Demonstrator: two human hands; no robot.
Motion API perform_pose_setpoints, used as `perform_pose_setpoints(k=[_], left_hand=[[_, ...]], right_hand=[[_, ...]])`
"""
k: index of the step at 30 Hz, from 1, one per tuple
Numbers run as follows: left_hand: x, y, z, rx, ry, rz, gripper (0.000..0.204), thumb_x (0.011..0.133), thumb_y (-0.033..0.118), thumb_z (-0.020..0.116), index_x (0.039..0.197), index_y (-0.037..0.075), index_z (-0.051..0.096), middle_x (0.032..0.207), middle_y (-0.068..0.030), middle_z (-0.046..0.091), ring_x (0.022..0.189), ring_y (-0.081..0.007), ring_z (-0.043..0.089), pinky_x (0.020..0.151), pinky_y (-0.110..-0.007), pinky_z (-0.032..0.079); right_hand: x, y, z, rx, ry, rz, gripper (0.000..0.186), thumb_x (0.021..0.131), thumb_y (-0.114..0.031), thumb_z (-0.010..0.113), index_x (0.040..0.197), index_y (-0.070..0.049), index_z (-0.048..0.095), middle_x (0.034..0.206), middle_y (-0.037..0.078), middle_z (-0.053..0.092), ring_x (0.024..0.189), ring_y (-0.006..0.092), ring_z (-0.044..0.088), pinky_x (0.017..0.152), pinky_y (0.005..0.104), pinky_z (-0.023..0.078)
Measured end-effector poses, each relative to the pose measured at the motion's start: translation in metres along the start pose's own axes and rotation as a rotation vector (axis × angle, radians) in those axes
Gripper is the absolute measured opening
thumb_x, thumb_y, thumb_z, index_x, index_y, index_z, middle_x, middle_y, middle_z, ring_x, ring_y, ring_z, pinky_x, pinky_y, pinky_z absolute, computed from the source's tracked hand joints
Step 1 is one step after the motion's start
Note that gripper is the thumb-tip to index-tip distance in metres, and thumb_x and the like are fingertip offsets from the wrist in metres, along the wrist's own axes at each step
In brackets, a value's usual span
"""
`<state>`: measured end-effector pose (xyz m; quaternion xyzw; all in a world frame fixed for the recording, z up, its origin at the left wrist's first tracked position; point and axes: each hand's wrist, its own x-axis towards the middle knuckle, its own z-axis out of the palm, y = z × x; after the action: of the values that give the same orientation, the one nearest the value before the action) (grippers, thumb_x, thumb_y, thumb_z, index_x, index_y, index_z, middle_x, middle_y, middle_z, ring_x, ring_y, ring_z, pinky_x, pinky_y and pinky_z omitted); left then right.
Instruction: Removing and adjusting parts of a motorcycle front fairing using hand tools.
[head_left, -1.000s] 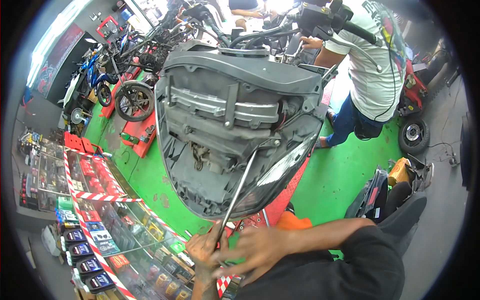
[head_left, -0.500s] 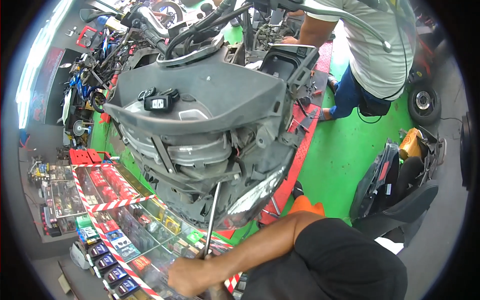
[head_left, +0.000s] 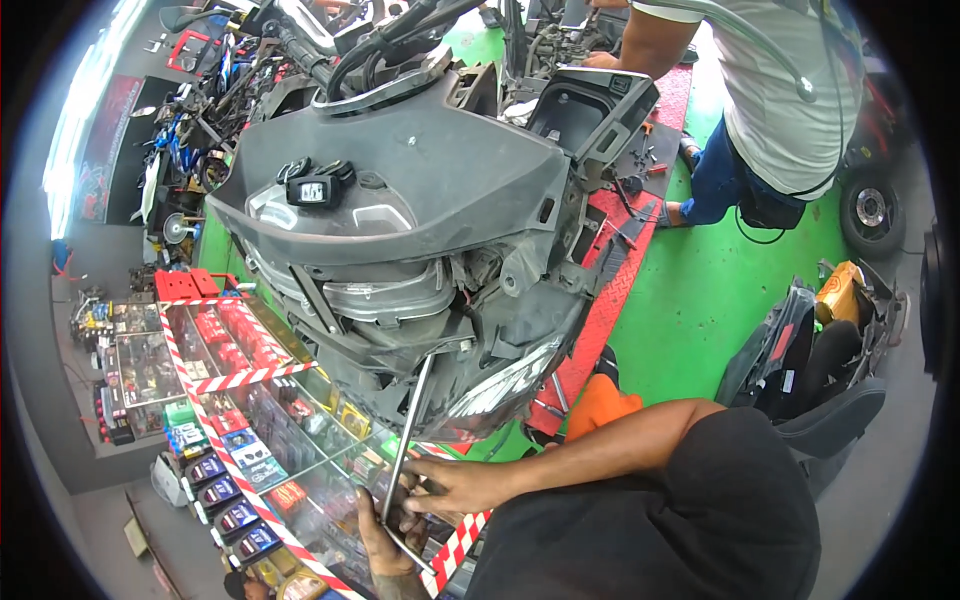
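A scooter front (head_left: 390, 180) with dark, dusty body panels stands before me. From its lower fairing a long metal wrench (head_left: 411, 418) slants down toward me, its upper tip at the panel edge beneath the headlight area. The wrench's lower end bends off into a short bar. My left hand (head_left: 381, 540) is closed round that lower end, palm turned up. Reaching across from the right, my right hand (head_left: 465, 485) has its fingers curled at the shaft just above. Some fingertips overlap, so their exact grip is partly hidden. A small black box-shaped device (head_left: 318, 188) rests on the top panel.
Below the scooter is a glass display case (head_left: 300, 440) edged with red-and-white tape. A red lift ramp (head_left: 640, 245) runs behind. At the upper right stands a person in a white shirt (head_left: 770, 110). Removed panels and a seat (head_left: 830, 415) lie on the right.
My right hand has shifted from a fist over the wrench's lower end to curled fingers beside the shaft. My left hand and the bent bar now show. The view has moved slightly.
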<state>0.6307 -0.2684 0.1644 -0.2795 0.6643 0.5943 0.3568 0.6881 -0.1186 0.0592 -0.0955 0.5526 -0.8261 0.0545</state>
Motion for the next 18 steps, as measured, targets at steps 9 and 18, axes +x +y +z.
perform_pose_setpoints(k=[9, 18], left_hand=[[-0.036, -0.047, -0.024, 0.252, -0.474, 0.647, 0.079, 0.093, 0.067, 0.038, 0.127, -0.001, 0.057, 0.064, -0.0197, 0.061, 0.048, -0.0253, 0.060, 0.046, -0.040, 0.054], [0.027, -0.060, -0.084, 1.068, 0.127, 0.782, 0.013, 0.090, 0.005, 0.056, 0.101, -0.001, 0.058, 0.082, -0.0014, 0.058, 0.067, -0.0088, 0.050, 0.057, -0.026, 0.041]], right_hand=[[0.030, -0.009, 0.014, 0.475, -0.009, -0.147, 0.022, 0.101, -0.016, 0.052, 0.112, 0.003, 0.055, 0.105, 0.008, 0.067, 0.103, 0.0157, 0.060, 0.095, 0.0307, 0.045], [0.020, -0.015, 0.015, 0.448, -0.077, -0.042, 0.028, 0.103, -0.025, 0.049, 0.117, -0.003, 0.060, 0.106, 0.007, 0.070, 0.103, 0.0162, 0.062, 0.095, 0.0306, 0.045]])
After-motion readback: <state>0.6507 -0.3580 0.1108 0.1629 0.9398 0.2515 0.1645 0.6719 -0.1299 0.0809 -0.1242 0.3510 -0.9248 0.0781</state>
